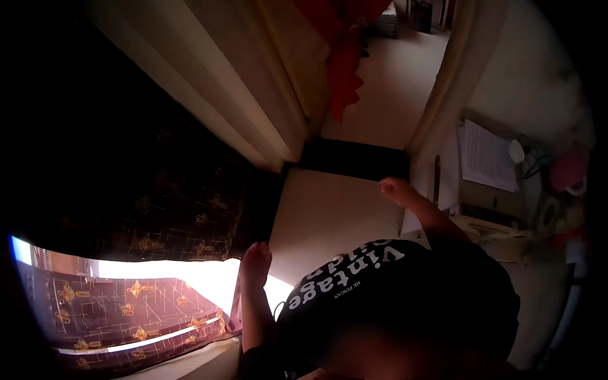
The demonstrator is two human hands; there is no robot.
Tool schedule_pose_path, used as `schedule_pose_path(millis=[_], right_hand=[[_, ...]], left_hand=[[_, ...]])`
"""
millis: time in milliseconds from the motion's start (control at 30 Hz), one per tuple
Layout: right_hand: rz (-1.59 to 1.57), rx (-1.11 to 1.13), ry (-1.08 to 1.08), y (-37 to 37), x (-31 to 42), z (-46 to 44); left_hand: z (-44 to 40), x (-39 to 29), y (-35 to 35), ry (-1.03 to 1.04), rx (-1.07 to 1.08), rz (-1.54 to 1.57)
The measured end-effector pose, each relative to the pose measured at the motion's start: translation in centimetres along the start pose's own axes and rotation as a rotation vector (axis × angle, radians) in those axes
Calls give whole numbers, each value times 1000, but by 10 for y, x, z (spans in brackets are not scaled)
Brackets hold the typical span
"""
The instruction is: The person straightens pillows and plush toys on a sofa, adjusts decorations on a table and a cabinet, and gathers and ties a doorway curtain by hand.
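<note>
My left hand point(255, 265) is raised at the lower middle, beside the edge of a dark patterned curtain point(149, 209) and the bright gap under it. Its fingers look loosely curled, and nothing shows in them. Out to the front right, my right hand point(395, 190) hangs over the pale floor point(329, 209) near a cabinet point(484, 206). Its fingers are folded in, with no object visible. Between both arms is my black T-shirt point(405, 297) with white lettering.
Ahead, a dark threshold strip point(354, 159) crosses the doorway. A red cloth point(345, 73) hangs at its left side. Printed papers point(487, 155), a white round item point(516, 151) and cables lie on the cabinet at right. Sunlit patterned fabric point(126, 310) is at lower left.
</note>
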State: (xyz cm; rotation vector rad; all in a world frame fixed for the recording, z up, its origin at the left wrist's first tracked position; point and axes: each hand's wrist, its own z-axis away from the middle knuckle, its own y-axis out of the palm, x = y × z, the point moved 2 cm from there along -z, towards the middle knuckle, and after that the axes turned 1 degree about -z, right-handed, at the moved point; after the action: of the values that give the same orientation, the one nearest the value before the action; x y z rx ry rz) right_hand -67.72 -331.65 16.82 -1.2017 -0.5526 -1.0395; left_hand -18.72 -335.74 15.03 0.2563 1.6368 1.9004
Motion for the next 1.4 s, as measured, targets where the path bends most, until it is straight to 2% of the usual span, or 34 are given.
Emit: schedule_pose_path(millis=[67, 133, 167, 267, 367, 467, 533, 600, 667, 733, 767, 833, 867, 933, 1000, 1033, 1067, 1133, 1233, 1333, 1400], right_hand=[[49, -116, -89, -8, -11, -17], [60, -166, -140, -11, -16, -31], [46, -159, -144, -14, -21, -36], [-20, -165, -148, -40, -16, -62], [-110, -253, -258, -79, -5, -114], [-217, -339, -371, -139, 32, -187], [-150, -534, -430, -185, 75, -227], [-218, -736, -492, -233, 127, -261], [-214, -962, -607, -275, 163, -301], [-436, -857, -820, -312, 224, -305], [-392, -956, -797, -326, 233, -324], [-582, -854, -715, -325, 244, -346], [-685, -792, -690, -321, 256, -360], [-701, -904, -662, -310, 249, -369], [-604, -1034, -677, -312, 232, -365], [-552, -1081, -663, -316, 225, -365], [-498, -1132, -649, -322, 218, -365], [-575, -1146, -629, -332, 205, -363], [-563, -1212, -626, -345, 183, -358], [-458, -1314, -574, -357, 163, -349], [-413, -1372, -485, -361, 154, -330]], left_hand=[[-52, -9, 7, 10, 108, -526], [-96, 6, 61, -127, -25, -339], [-115, 14, 86, -53, -74, -873], [-175, 24, 107, -177, -147, -443], [-231, 38, 139, -219, -11, -495], [-284, 41, 167, -218, -33, -609], [-319, 46, 187, -196, -66, -669], [-349, 53, 217, -143, -93, -798], [-375, 63, 245, -98, -49, -928], [-393, 72, 272, -66, -15, -1093], [-405, 75, 280, -77, -39, -1115], [-428, 74, 296, -87, -81, -1152], [-449, 62, 307, 28, 0, -1252], [-492, 49, 315, 211, 156, -1444], [-544, 28, 327, 580, 149, -1675], [-556, 25, 356, 761, 122, -1703], [-566, 23, 388, 944, 98, -1718], [-599, 20, 426, 1006, 89, -1522], [-630, 26, 476, 1054, 242, -1471], [-681, 39, 486, 758, 306, -990], [-706, 39, 480, 788, 312, -1112]])
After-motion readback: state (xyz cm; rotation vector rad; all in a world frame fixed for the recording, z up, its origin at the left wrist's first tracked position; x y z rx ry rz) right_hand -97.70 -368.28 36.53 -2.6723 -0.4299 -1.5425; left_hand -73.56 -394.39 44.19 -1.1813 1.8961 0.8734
